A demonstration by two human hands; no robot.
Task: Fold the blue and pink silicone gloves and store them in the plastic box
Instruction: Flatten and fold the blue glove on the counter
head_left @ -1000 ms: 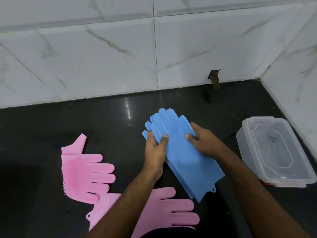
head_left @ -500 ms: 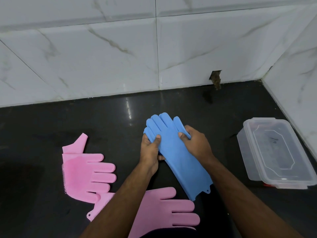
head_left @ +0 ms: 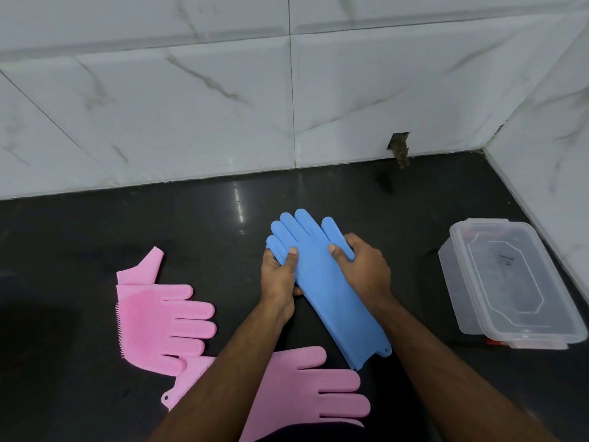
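Both my hands grip the blue gloves at frame centre.
My left hand (head_left: 278, 275) and right hand (head_left: 366, 269) pinch the stacked blue gloves (head_left: 328, 288) near their fingers; two pink gloves (head_left: 159, 317) lie lower left, the lidded box (head_left: 510, 282) at right.

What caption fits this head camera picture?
Both hands, left hand and right hand, grip stacked blue silicone gloves beside a lidded clear plastic box.

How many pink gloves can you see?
2. One pink glove lies flat on the black counter to the left, scrubbing bristles up. The other pink glove lies nearer the person, partly under the left forearm, its cuff tucked under the first one.
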